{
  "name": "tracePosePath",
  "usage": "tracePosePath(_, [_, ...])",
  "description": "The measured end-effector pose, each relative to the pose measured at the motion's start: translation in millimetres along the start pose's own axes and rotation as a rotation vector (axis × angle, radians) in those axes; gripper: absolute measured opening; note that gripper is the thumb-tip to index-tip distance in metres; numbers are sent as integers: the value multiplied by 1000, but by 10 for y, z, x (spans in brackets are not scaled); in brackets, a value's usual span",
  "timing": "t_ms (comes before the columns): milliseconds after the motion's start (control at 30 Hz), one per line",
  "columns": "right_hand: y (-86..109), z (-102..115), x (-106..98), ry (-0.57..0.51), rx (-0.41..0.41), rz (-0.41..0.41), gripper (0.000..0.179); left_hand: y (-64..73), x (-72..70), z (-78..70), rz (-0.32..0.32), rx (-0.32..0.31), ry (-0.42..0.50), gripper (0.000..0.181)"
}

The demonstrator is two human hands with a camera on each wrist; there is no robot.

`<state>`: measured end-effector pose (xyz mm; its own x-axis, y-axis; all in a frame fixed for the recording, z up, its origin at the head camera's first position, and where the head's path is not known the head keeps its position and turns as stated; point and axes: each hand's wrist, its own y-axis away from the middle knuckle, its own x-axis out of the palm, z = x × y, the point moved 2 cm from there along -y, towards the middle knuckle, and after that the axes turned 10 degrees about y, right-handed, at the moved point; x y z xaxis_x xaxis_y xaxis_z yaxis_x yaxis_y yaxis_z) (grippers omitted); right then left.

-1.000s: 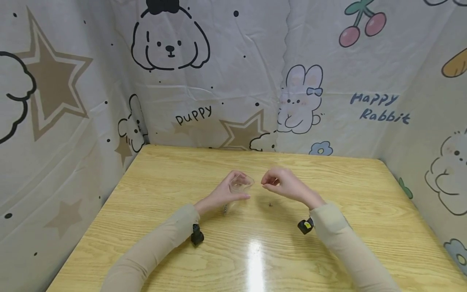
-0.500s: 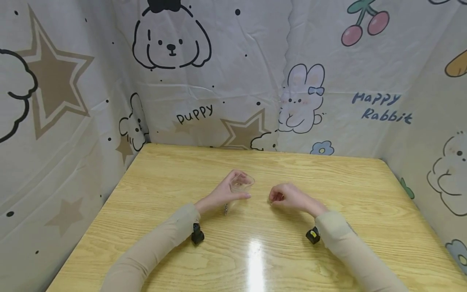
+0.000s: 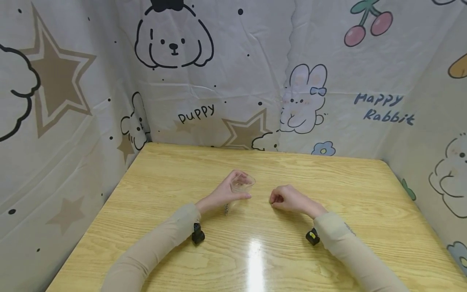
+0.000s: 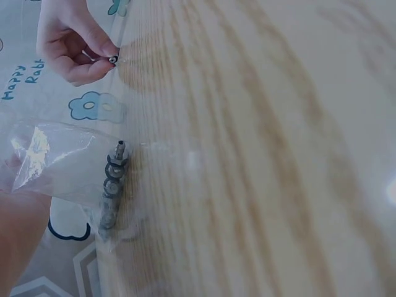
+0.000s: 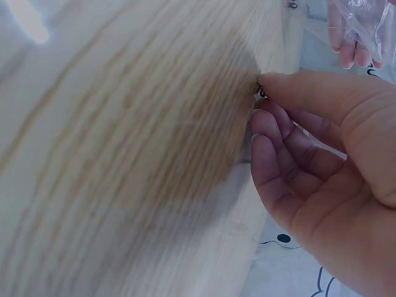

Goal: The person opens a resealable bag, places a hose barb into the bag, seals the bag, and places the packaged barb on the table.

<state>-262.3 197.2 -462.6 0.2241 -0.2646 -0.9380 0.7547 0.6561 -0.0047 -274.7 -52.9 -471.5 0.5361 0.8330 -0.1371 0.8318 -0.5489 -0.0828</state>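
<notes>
In the head view, my left hand (image 3: 225, 192) holds a clear plastic bag (image 4: 65, 158) spread at its mouth. Several small metal parts (image 4: 113, 185), some of them ring-shaped, lie in the bag's bottom, seen in the left wrist view. To the right, low over the table, my right hand (image 3: 293, 199) pinches a tiny dark metal piece (image 4: 113, 60) between thumb and forefinger. The right wrist view shows the same metal piece (image 5: 262, 93) at the fingertips, close to the wood; its exact kind is too small to tell. The hands are apart.
Both hands work over a wooden table (image 3: 175, 170) with a bright light reflection near its front. A printed cloth (image 3: 233, 81) hangs behind it and at both sides. Each wrist carries a small black camera (image 3: 198, 235).
My right hand has come down and slightly right to the table, where a tiny dark piece lay, and now pinches it. The left hand and bag have stayed nearly still.
</notes>
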Motion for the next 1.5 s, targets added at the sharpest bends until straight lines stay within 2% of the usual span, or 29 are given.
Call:
tracePosePath(167, [3, 8, -11, 20, 3, -6, 6, -1, 10, -14, -1, 1, 2, 61])
tracePosePath(333, [-1, 37, -61, -3, 25, -17, 2, -3, 20, -29, -1, 9, 2, 60])
tracePosePath(733, [-170, 249, -458, -11, -13, -179, 4, -5, 20, -21, -1, 18, 15, 57])
tracePosePath(1000, [-310, 404, -615, 11, -67, -252, 4, -13, 30, -24, 9, 21, 31, 57])
tracePosePath(1267, [-471, 604, -647, 24, -133, -282, 4, -18, 29, -12, 29, 44, 36, 56])
tracePosePath(1500, [-600, 733, -590, 29, -194, -290, 5, -4, 14, -9, 17, -1, 22, 61])
